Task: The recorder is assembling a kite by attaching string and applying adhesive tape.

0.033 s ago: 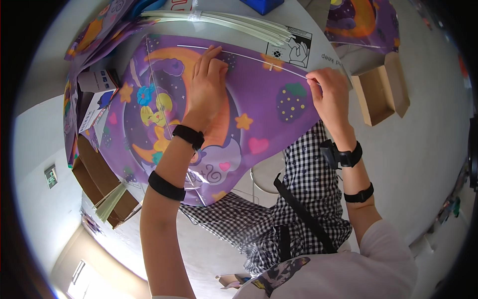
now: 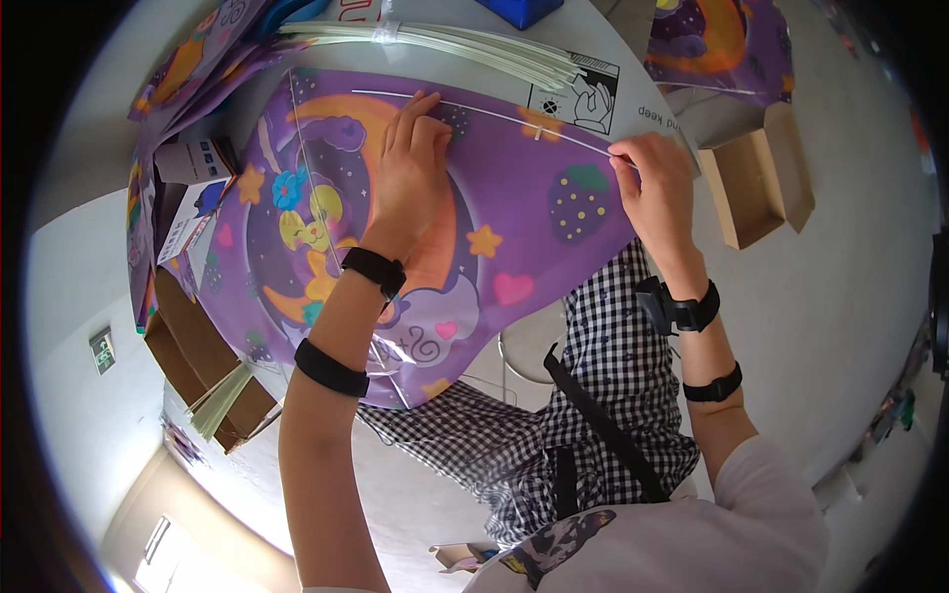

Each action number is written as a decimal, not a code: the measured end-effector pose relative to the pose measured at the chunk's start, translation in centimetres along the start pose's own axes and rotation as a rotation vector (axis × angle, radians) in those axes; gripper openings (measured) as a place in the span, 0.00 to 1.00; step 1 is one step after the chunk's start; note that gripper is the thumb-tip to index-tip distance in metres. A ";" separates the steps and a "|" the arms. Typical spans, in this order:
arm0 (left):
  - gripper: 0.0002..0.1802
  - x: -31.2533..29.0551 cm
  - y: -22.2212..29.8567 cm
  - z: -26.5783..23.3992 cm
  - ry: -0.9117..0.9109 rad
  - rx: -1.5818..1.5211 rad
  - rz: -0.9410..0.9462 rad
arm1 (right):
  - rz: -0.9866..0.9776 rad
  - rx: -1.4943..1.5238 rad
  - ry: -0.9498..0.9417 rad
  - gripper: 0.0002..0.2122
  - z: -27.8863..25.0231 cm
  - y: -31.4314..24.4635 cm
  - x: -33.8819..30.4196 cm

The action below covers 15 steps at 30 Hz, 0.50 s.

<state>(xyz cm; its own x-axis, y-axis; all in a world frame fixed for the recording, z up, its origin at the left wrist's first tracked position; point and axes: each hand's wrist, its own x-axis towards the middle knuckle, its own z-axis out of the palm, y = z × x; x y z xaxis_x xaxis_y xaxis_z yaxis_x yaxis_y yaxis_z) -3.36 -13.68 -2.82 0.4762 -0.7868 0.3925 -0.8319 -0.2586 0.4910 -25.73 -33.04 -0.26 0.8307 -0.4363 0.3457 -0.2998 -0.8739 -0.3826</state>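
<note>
Pale grey was the counter [image 2: 585, 40], on which a large purple printed sheet [image 2: 514, 198] was spread, its near part hanging past the edge, above the checked trousers. To the right of the counter, an open cardboard box [image 2: 746, 203] was seen; by the left side, a carton [image 2: 188, 314] with pale sticks standing out of it was placed. Behind the sheet, a tied bundle of thin sticks [image 2: 465, 51] was laid. The left hand [image 2: 413, 158] was rested on the sheet, its fingertips on the white rod [image 2: 494, 116]; whether anything was gripped there could not be told. By the right hand [image 2: 657, 188], the rod's right end was pinched between thumb and forefinger. On the rod, a small white tab [image 2: 539, 132] was set crosswise.
</note>
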 end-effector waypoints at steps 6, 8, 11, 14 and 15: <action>0.07 -0.1 -0.7 0.1 0.021 -0.024 0.037 | -0.003 0.143 0.048 0.12 2.1 -2.4 2.2; 0.07 0.2 -0.4 0.3 0.032 -0.059 0.024 | -0.054 0.223 0.077 0.15 3.4 -3.0 3.5; 0.07 0.2 -0.3 0.5 0.042 -0.054 0.027 | -0.040 0.277 0.055 0.13 4.5 -2.8 4.3; 0.07 -0.1 -0.5 0.5 0.048 -0.037 0.025 | -0.024 0.352 0.038 0.11 4.7 -3.0 4.3; 0.07 -0.1 -0.5 0.6 0.047 -0.036 0.024 | -0.018 0.381 0.041 0.09 4.7 -2.9 4.3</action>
<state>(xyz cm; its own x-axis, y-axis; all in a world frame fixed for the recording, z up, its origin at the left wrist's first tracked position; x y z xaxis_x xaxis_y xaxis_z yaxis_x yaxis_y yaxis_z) -3.16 -13.81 -3.53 0.4701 -0.7649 0.4404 -0.8327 -0.2189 0.5087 -19.08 -31.36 -1.64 0.8122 -0.4367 0.3867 -0.0830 -0.7427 -0.6644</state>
